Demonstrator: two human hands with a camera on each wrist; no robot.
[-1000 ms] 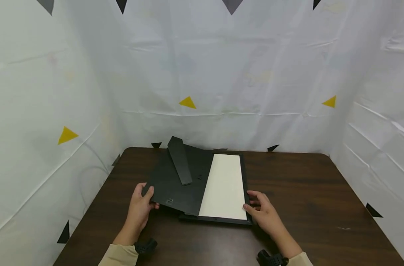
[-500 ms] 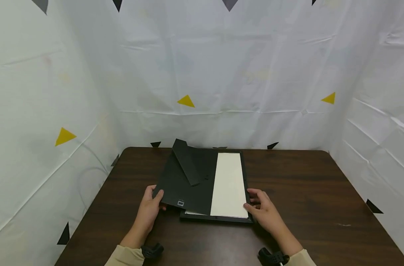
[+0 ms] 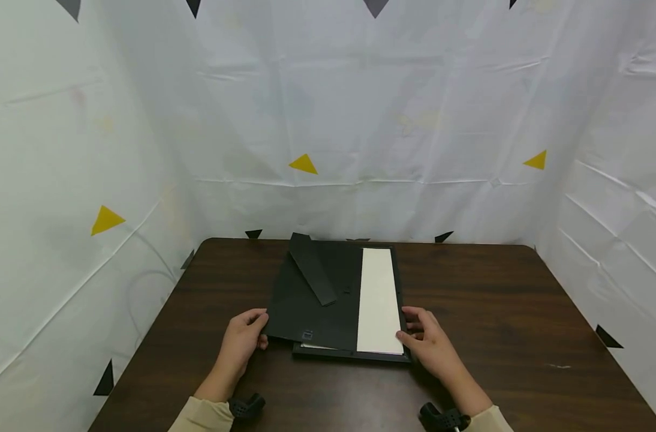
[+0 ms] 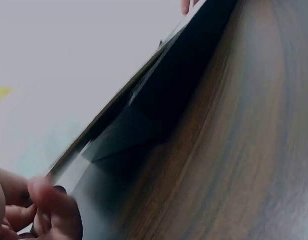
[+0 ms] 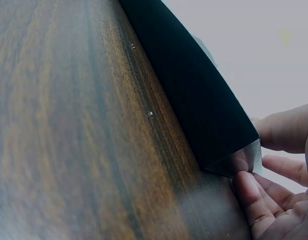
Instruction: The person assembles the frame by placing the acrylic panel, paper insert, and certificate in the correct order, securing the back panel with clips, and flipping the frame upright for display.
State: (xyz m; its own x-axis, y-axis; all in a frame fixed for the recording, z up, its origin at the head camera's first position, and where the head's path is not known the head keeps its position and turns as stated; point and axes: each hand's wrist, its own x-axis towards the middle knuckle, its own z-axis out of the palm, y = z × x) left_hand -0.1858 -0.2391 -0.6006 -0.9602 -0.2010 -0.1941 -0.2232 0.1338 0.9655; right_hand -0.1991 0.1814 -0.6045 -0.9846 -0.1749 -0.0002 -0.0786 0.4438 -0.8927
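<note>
A black picture frame lies face down on the brown table, with a cream-white sheet showing in its right part. Over the left part sits a black backing board with a slanted easel leg. The board is shifted left, past the frame's left side. My left hand pinches the board's left edge between thumb and fingers; in the left wrist view the board is raised above the table there. My right hand grips the frame's right edge near the front corner, thumb on top.
The brown wooden table extends on both sides of the frame. White sheeting with yellow and black triangles hangs behind and at both sides. A black wrist camera is strapped to each wrist.
My left hand has moved right and the backing board has first slid right over the white sheet, covering more of it, then lowered slightly. My right hand has stayed on the frame's edge.
</note>
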